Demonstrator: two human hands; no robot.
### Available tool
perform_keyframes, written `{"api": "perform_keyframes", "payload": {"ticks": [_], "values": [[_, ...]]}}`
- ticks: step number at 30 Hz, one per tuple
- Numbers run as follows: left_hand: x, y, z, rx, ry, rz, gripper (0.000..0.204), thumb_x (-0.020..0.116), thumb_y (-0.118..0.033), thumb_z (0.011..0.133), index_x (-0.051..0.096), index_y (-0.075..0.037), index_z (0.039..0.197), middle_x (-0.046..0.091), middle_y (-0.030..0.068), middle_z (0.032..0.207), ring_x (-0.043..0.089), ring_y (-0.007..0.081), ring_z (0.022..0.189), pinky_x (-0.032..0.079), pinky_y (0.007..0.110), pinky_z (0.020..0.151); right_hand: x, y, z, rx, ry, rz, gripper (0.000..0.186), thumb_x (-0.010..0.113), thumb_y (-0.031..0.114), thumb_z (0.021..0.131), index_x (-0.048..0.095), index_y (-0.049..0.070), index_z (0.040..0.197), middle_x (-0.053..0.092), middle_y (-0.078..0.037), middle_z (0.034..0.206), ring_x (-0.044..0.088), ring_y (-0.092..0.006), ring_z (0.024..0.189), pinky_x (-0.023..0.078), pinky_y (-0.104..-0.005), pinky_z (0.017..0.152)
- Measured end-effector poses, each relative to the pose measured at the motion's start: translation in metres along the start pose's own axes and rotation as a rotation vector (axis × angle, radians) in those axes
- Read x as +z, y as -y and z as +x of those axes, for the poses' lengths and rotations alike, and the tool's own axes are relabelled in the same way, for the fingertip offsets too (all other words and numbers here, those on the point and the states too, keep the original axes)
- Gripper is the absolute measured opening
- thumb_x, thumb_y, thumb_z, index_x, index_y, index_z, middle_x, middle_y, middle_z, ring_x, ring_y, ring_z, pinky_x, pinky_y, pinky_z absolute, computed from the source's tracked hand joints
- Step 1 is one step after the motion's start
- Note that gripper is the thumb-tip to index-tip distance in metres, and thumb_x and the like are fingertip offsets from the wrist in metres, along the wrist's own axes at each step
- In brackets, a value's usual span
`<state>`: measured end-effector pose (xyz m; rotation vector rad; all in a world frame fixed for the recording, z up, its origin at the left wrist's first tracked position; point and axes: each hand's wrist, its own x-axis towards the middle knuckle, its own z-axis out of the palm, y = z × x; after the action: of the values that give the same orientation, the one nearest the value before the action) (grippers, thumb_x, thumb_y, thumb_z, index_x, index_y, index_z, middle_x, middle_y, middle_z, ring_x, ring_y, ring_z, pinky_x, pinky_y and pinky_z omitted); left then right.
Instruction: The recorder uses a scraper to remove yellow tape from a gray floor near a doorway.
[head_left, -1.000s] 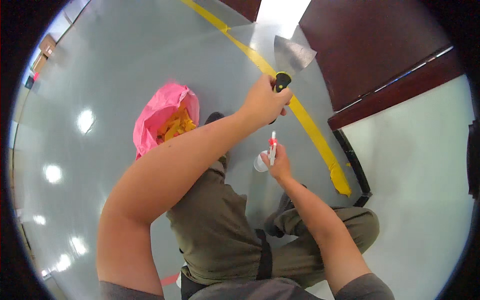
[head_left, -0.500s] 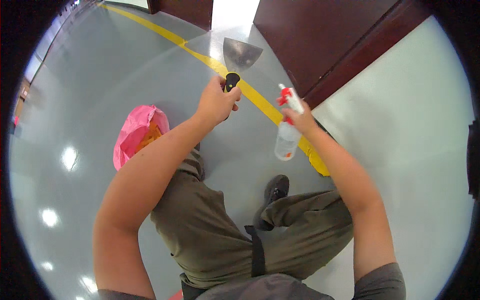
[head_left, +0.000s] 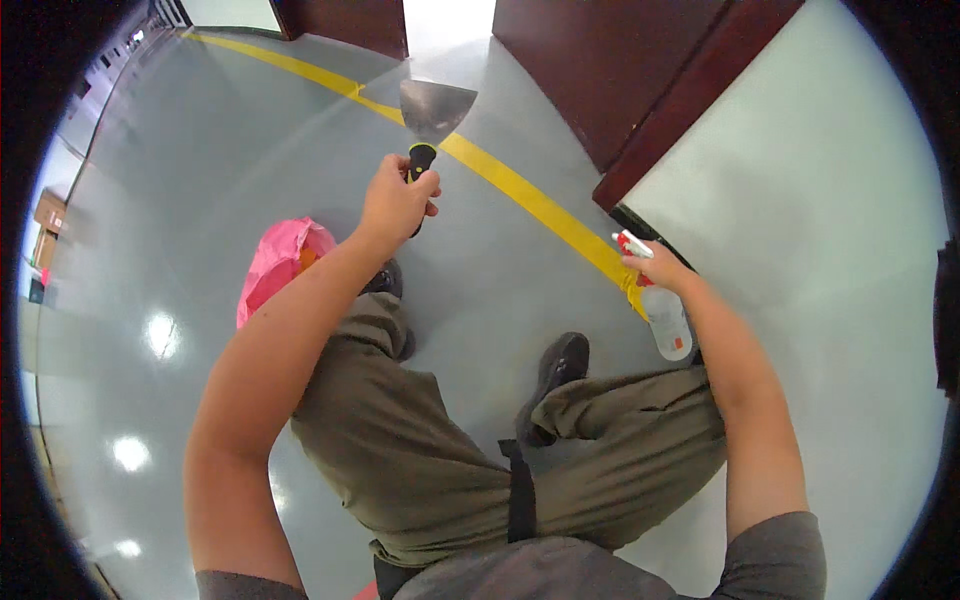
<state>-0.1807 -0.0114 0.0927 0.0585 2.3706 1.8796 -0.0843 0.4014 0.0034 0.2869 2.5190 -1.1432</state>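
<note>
Wrapped round a black handle with yellow-green trim, my left hand (head_left: 400, 202) holds a scraper (head_left: 436, 108), its broad metal blade pointing away from me. At the right, close to the base of the wall, my right hand (head_left: 660, 266) grips a clear spray bottle (head_left: 670, 325) by its red and white trigger head. The bottle's bottom points toward me. Yellow tape (head_left: 540, 205) runs across the grey floor, and its near end, crumpled, is beside the bottle. A pink bag (head_left: 275, 265) with something orange inside sits beyond my left forearm, which partly hides it.
A dark red door (head_left: 610, 80) and its frame stand at the far right, joining a pale wall (head_left: 800, 200). My shoes (head_left: 565, 360) and bent legs are on the floor below me. Cardboard boxes (head_left: 50, 212) lie at the far left.
My right hand has moved right and nearer to me with the spray bottle, toward the tape's end. The scraper in my left hand appears slightly further left. The view has shifted a little.
</note>
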Motion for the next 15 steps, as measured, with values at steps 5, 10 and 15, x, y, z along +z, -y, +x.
{"api": "perform_keyframes", "payload": {"ticks": [5,10,15], "values": [[0.000,0.003,0.005,-0.036,-0.009,0.039,0.042,0.058,-0.017,0.078,0.043,0.008,0.110,0.061,0.0107,0.079,0.060,0.0137,0.058,0.048,0.026,0.054,-0.002,0.025,0.010,0.010,-0.030,0.107,0.026,0.061,0.025,0.079,0.060,-0.001,0.084,0.058,-0.008,0.066,0.053,-0.0151,0.046,0.045,-0.0301,0.048],[-0.002,0.003,0.005,-0.060,-0.036,0.105,0.043,0.057,-0.018,0.078,0.043,0.007,0.110,0.062,0.0103,0.079,0.061,0.0140,0.059,0.047,0.026,0.054,-0.010,0.042,0.019,-0.152,-0.172,0.143,0.029,0.062,0.029,0.080,0.059,0.002,0.091,0.057,-0.006,0.067,0.053,-0.0137,0.049,0.044,-0.0293,0.049],[-0.005,0.007,0.005,-0.058,-0.049,0.118,0.043,0.057,-0.019,0.079,0.043,0.007,0.111,0.062,0.0101,0.080,0.061,0.0137,0.059,0.046,0.026,0.055,-0.009,0.069,0.019,-0.273,-0.253,0.295,0.029,0.063,0.030,0.081,0.059,0.004,0.093,0.057,-0.004,0.070,0.053,-0.0124,0.051,0.043,-0.0278,0.050]]}}
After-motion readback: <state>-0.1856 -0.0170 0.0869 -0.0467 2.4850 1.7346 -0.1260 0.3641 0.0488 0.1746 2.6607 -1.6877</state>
